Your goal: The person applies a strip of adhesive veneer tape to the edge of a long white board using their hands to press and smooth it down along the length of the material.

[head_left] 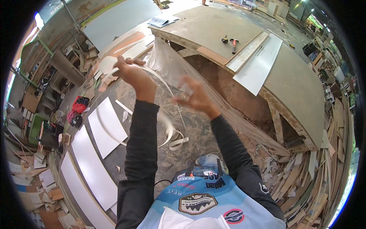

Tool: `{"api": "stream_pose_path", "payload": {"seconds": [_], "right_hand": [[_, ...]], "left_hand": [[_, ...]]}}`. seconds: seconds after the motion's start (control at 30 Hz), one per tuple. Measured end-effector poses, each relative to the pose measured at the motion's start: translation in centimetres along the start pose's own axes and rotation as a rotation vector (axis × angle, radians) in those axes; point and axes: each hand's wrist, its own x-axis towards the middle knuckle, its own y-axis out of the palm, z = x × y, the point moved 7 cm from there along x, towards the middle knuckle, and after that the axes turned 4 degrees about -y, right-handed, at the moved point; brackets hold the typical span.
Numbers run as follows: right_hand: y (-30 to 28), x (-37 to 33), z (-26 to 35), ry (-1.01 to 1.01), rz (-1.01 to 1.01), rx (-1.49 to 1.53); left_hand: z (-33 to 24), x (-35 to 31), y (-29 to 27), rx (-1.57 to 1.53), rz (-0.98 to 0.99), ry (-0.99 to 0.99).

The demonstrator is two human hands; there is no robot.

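Note:
My left hand [135, 76] is raised at the left of centre, its fingers closed round a long, thin white edge-banding strip [161, 78]. The strip bends in a loop on either side of that hand, partly smeared by motion, and runs down to a loose coil [176, 140] on the floor. To the right, my right hand [196, 95] hangs in the air beside the strip. Its thumb and fingers are spread and a little blurred, with nothing seen in them.
A large worktable [301, 87] fills the right side. On it lie a hammer [234, 46], a tape measure [225, 39] and white panels [259, 63] that overhang the edge. More white panels [93, 164] lie on the floor at left. Wood offcuts [305, 187] crowd the lower right.

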Motion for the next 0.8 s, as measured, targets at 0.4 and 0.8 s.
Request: {"api": "stream_pose_path", "payload": {"seconds": [0.4, 0.8], "right_hand": [[6.2, 0.2, -5.5, 0.347, -0.551, 0.026], [15.8, 7.4, -6.2, 0.93, -0.139, 0.925]], "left_hand": [[-8.3, 0.7, -0.7, -0.034, 0.296, 0.136], [-7.9, -10.8, -5.7, 0.727, 0.374, 0.702]]}}
